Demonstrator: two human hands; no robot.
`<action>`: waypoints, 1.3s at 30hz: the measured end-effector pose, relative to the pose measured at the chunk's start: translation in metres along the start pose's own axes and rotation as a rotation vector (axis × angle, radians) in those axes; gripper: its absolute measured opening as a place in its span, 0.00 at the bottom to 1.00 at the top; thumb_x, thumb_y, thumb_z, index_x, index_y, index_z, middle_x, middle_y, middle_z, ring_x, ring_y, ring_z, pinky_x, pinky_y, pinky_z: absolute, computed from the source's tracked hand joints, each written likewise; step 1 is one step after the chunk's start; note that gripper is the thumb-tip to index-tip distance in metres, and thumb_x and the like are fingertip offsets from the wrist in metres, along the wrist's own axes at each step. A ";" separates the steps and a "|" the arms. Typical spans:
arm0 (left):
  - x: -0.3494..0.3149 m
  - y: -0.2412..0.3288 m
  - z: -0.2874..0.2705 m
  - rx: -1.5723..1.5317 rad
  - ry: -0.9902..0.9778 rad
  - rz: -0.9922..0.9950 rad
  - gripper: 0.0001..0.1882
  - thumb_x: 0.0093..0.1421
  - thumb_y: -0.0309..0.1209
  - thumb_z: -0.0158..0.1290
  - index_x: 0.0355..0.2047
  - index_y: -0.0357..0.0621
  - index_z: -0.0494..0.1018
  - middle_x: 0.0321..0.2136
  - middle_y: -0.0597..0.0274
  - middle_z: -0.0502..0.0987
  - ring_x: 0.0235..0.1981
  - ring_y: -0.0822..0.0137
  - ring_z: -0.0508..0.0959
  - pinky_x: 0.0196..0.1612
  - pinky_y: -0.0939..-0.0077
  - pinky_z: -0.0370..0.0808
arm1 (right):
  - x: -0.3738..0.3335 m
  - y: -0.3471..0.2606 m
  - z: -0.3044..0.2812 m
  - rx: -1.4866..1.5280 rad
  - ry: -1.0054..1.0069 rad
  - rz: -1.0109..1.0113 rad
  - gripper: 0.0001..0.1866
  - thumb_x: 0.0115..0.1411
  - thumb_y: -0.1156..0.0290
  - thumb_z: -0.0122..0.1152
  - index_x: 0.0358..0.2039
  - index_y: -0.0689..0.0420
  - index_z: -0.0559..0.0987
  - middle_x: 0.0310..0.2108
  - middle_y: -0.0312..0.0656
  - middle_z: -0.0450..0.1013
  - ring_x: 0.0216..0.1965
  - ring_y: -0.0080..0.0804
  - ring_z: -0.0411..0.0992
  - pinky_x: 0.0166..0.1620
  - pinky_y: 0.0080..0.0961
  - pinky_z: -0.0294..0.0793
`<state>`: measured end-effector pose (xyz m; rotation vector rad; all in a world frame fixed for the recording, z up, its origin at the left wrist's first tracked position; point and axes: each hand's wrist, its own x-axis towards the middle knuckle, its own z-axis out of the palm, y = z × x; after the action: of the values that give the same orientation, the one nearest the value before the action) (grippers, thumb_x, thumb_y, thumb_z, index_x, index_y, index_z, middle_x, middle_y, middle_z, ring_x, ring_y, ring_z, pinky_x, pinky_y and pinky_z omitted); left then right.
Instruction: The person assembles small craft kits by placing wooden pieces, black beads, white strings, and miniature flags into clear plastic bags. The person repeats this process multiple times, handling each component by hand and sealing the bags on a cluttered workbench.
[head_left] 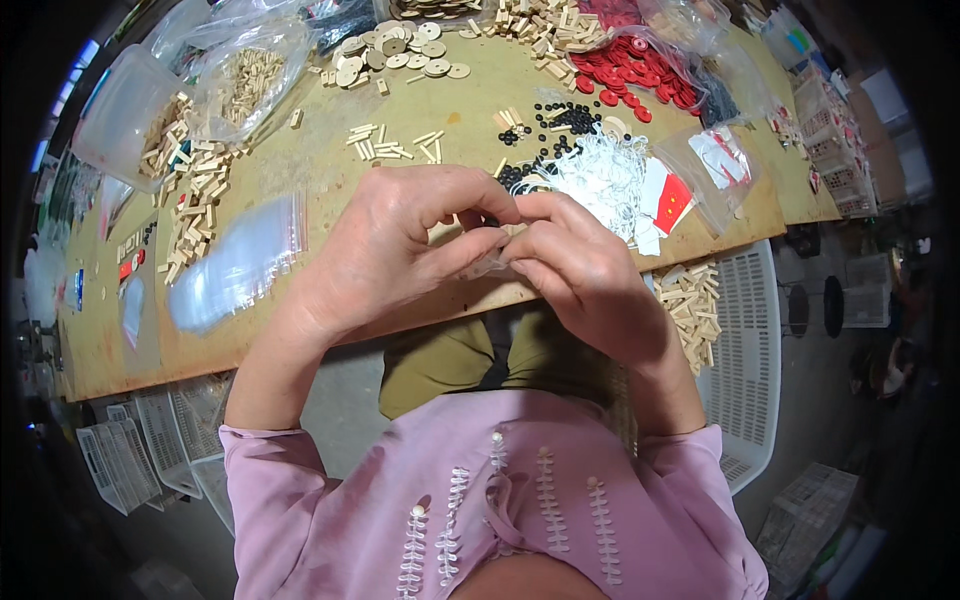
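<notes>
Close together over the table's near edge, my left hand (385,240) and my right hand (590,265) pinch a small clear plastic bag (488,264) between their fingertips. Most of the bag is hidden by the fingers, and its contents cannot be made out. Beyond my right hand lies a heap of white elastic cords (610,180), with black beads (570,120) scattered behind it. Short wooden sticks (380,148) lie past my left hand. To the left of that hand, flat clear zip bags (240,265) are fanned out in a stack.
Wooden blocks (205,190) spread beside a clear plastic tub (125,115) at left. Wooden discs (395,50) and red discs (635,70) lie at the back. Red and white cards (672,203) sit at right. A white basket (750,350) stands below the table's right edge.
</notes>
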<state>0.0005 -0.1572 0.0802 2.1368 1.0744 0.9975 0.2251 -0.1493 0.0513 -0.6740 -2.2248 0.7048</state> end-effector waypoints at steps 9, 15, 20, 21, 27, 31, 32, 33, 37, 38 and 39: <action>0.006 -0.064 -0.016 -0.495 0.224 -0.166 0.07 0.67 0.26 0.60 0.43 0.38 0.81 0.36 0.68 0.83 0.38 0.78 0.81 0.41 0.82 0.77 | 0.006 0.022 -0.008 0.100 0.006 0.098 0.05 0.60 0.81 0.62 0.37 0.62 0.81 0.46 0.45 0.78 0.49 0.40 0.77 0.53 0.31 0.76; 0.015 -0.121 -0.007 -0.526 0.143 -0.374 0.10 0.71 0.35 0.57 0.42 0.41 0.81 0.29 0.72 0.79 0.30 0.81 0.74 0.35 0.83 0.71 | 0.002 0.028 -0.023 0.193 0.049 0.210 0.04 0.61 0.80 0.62 0.36 0.62 0.82 0.38 0.43 0.78 0.43 0.37 0.78 0.49 0.29 0.76; 0.043 -0.154 0.019 -0.378 0.132 -0.390 0.08 0.71 0.30 0.55 0.43 0.38 0.81 0.31 0.68 0.82 0.33 0.78 0.79 0.37 0.82 0.76 | -0.013 0.052 -0.015 0.117 0.089 0.213 0.04 0.60 0.79 0.64 0.37 0.60 0.83 0.34 0.45 0.78 0.37 0.41 0.78 0.41 0.32 0.77; 0.052 -0.161 0.025 -0.322 0.146 -0.342 0.09 0.70 0.28 0.55 0.44 0.38 0.81 0.33 0.65 0.83 0.35 0.75 0.81 0.40 0.79 0.78 | -0.016 0.054 -0.016 0.080 0.111 0.194 0.05 0.59 0.80 0.66 0.37 0.60 0.83 0.33 0.46 0.78 0.37 0.42 0.78 0.40 0.33 0.77; 0.145 -0.170 0.042 0.357 0.033 -0.035 0.17 0.69 0.29 0.52 0.58 0.46 0.75 0.55 0.50 0.77 0.55 0.50 0.78 0.59 0.63 0.74 | -0.044 0.089 0.004 -0.132 0.223 -0.086 0.12 0.52 0.81 0.64 0.38 0.60 0.81 0.34 0.44 0.77 0.39 0.45 0.77 0.42 0.38 0.76; 0.217 -0.218 0.047 0.636 0.108 0.132 0.25 0.70 0.39 0.52 0.66 0.51 0.68 0.66 0.40 0.64 0.64 0.39 0.69 0.65 0.53 0.70 | -0.050 0.094 0.010 -0.076 0.284 -0.117 0.14 0.51 0.80 0.65 0.41 0.59 0.81 0.37 0.43 0.77 0.41 0.42 0.77 0.45 0.36 0.77; 0.238 -0.227 0.050 0.691 0.129 0.172 0.26 0.70 0.41 0.52 0.66 0.52 0.67 0.67 0.37 0.63 0.64 0.37 0.68 0.66 0.51 0.68 | -0.050 0.096 0.008 -0.048 0.288 -0.094 0.14 0.51 0.80 0.66 0.40 0.59 0.82 0.37 0.43 0.77 0.42 0.42 0.77 0.45 0.36 0.77; 0.256 -0.235 0.051 0.750 0.152 0.205 0.27 0.70 0.44 0.51 0.67 0.52 0.66 0.67 0.35 0.62 0.65 0.35 0.67 0.66 0.49 0.67 | -0.052 0.098 0.007 -0.013 0.288 -0.074 0.14 0.51 0.80 0.66 0.40 0.59 0.82 0.37 0.43 0.77 0.42 0.42 0.78 0.45 0.35 0.78; 0.311 -0.269 0.056 0.950 0.149 0.213 0.30 0.70 0.55 0.45 0.66 0.58 0.69 0.64 0.41 0.67 0.64 0.40 0.68 0.67 0.49 0.65 | -0.051 0.098 0.004 0.078 0.317 -0.015 0.12 0.52 0.81 0.68 0.38 0.59 0.83 0.36 0.42 0.78 0.42 0.41 0.79 0.44 0.34 0.79; 0.313 -0.280 0.055 0.932 0.022 0.148 0.27 0.71 0.56 0.43 0.65 0.63 0.69 0.63 0.43 0.68 0.64 0.39 0.68 0.65 0.46 0.67 | -0.052 0.098 0.005 0.051 0.322 0.010 0.11 0.52 0.81 0.68 0.38 0.58 0.84 0.36 0.42 0.78 0.41 0.41 0.79 0.44 0.34 0.80; 0.313 -0.292 0.063 1.060 0.058 0.119 0.27 0.71 0.59 0.42 0.64 0.66 0.70 0.63 0.50 0.69 0.62 0.40 0.69 0.65 0.48 0.67 | -0.051 0.099 0.007 0.046 0.336 0.029 0.11 0.52 0.82 0.68 0.37 0.58 0.83 0.35 0.42 0.78 0.40 0.41 0.78 0.42 0.35 0.79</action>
<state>0.0529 0.2511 -0.0521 3.0107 1.7821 0.5586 0.2776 -0.1130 -0.0403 -0.7442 -1.8894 0.6061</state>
